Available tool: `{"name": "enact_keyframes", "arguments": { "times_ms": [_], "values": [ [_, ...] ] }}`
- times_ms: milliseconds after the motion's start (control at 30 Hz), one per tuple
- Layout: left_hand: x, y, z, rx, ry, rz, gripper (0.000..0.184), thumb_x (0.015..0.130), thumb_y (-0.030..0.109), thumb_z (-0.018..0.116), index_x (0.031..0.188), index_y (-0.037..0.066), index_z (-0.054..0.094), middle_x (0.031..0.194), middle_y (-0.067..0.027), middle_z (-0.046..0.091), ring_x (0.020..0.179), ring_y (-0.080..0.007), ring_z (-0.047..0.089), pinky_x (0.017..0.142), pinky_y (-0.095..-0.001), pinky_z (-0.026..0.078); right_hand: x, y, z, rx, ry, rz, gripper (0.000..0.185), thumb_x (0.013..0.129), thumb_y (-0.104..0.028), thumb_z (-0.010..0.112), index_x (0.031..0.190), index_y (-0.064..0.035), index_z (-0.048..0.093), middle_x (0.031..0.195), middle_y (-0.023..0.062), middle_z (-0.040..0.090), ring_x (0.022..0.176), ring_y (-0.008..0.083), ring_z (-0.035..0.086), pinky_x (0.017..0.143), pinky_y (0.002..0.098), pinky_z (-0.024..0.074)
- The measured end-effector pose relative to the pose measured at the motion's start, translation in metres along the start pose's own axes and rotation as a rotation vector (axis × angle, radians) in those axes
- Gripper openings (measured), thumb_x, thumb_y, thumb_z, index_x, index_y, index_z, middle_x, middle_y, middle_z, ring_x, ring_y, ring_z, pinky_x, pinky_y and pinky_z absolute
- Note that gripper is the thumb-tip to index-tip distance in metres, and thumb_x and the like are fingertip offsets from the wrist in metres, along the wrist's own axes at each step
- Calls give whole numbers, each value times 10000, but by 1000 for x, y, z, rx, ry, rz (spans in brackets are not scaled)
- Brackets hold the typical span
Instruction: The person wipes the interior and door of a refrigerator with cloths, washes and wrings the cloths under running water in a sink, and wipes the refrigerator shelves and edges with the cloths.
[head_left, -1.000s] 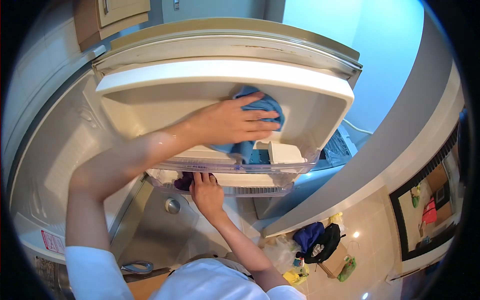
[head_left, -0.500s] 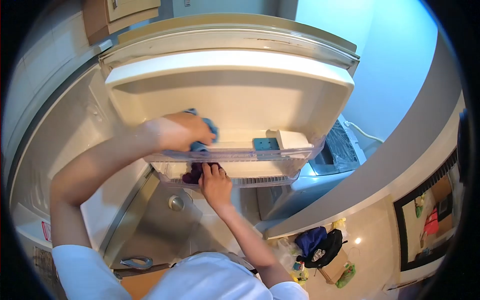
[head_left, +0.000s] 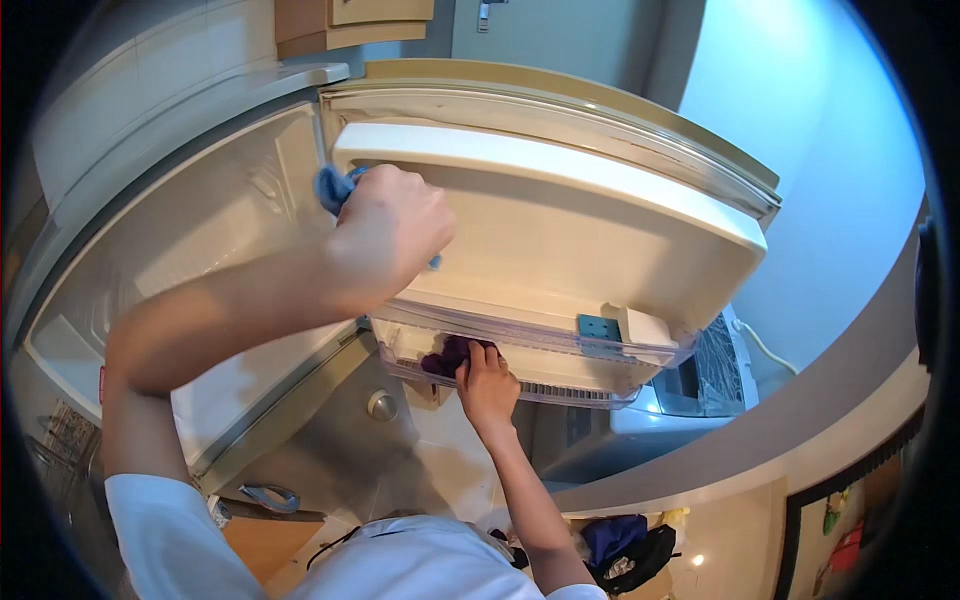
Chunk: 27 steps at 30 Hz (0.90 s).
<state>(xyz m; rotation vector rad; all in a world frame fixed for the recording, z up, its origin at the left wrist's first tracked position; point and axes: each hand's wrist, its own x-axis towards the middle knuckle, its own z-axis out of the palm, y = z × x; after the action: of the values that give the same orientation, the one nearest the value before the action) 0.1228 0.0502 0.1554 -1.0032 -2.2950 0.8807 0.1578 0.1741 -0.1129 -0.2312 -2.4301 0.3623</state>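
My left hand (head_left: pixel 400 225) is closed round a blue cloth (head_left: pixel 333 188) at the upper left of an open fridge door (head_left: pixel 560 235). Part of the cloth sticks out past the knuckles, and a small piece shows below the hand. Lower down, my right hand (head_left: pixel 488 385) has its fingers on a dark purple cloth (head_left: pixel 450 355), pressed together at the clear door shelf (head_left: pixel 540 385). In the upper clear shelf lie a teal piece with holes (head_left: pixel 598 328) and a white box-like part (head_left: pixel 645 328).
On the left is the open fridge interior (head_left: pixel 210 240). A washing machine (head_left: pixel 640 435) stands behind the door on the right, beside a curved wall edge (head_left: pixel 800 430). Dark bags (head_left: pixel 640 550) lie on the floor at the lower right. A wooden cabinet (head_left: pixel 350 22) hangs above.
My left hand has moved with the blue cloth from the middle of the door to its upper left edge. My right hand stays at the purple cloth. The whole view has shifted.
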Motion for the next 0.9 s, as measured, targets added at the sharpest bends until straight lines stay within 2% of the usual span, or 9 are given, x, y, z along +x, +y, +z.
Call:
{"name": "enact_keyframes", "arguments": {
  "times_ms": [67,133,233,367,433,567,700,767,900],
  "values": [
    [0,-1,11,-15,94,-75,190,674,107,623,842,33,672,886,-105,660,853,-193,641,638,-287,495,-1,0,4,-26,34,-5,306,785,-205,570,1066,-86,560,884,88,577,808,261,609,616,388,519],
    [12,0,52,-25,666,-63,377,710,85,581,1076,-4,593,1139,-132,599,994,-204,611,709,-309,514,-1,1,4,-22,43,-17,309,785,-204,572,1068,-83,559,882,88,575,804,262,609,617,389,517],
    [0,0,87,-23,742,-39,478,729,67,542,1199,-10,502,1239,-143,536,1065,-231,582,810,-329,505,-1,3,2,-7,63,-27,314,783,-202,575,1072,-79,559,876,89,571,798,264,607,616,390,515],
    [-8,16,98,-130,557,-33,494,723,68,567,1201,-35,498,1253,-167,526,1085,-266,571,865,-346,488,-1,2,1,-15,80,-40,313,781,-197,576,1069,-74,557,863,91,563,782,266,603,613,389,514],
    [-4,22,92,-308,106,-29,462,746,79,590,1190,-26,518,1181,-203,562,1046,-303,582,833,-346,494,0,3,2,-8,71,-45,314,780,-197,578,1068,-74,557,858,92,560,774,266,601,613,388,514],
    [6,1,69,-755,-20,-41,329,790,101,573,1104,2,579,1031,-203,618,894,-338,621,751,-370,505,-3,1,2,13,85,-38,318,775,-201,583,1066,-76,560,844,93,555,753,266,597,606,384,513],
    [-13,22,83,-895,685,-386,297,762,29,599,1059,12,611,1055,-206,609,934,-349,603,774,-378,492,1,-3,2,10,138,-15,313,767,-199,591,1055,-78,565,828,93,557,752,266,600,598,381,516],
    [-13,12,93,-402,1090,-395,395,690,-30,627,1083,7,602,1120,-156,599,988,-346,585,807,-404,480,1,-4,1,-4,98,1,305,761,-193,595,1042,-77,568,814,95,560,740,266,601,588,379,519],
    [-4,-14,97,-387,986,-240,427,615,-61,624,1037,-4,609,1095,-112,599,963,-299,564,835,-370,467,4,-4,-3,-5,61,-13,309,761,-181,596,1050,-75,568,815,99,564,722,266,604,584,375,522]
  ]
}}
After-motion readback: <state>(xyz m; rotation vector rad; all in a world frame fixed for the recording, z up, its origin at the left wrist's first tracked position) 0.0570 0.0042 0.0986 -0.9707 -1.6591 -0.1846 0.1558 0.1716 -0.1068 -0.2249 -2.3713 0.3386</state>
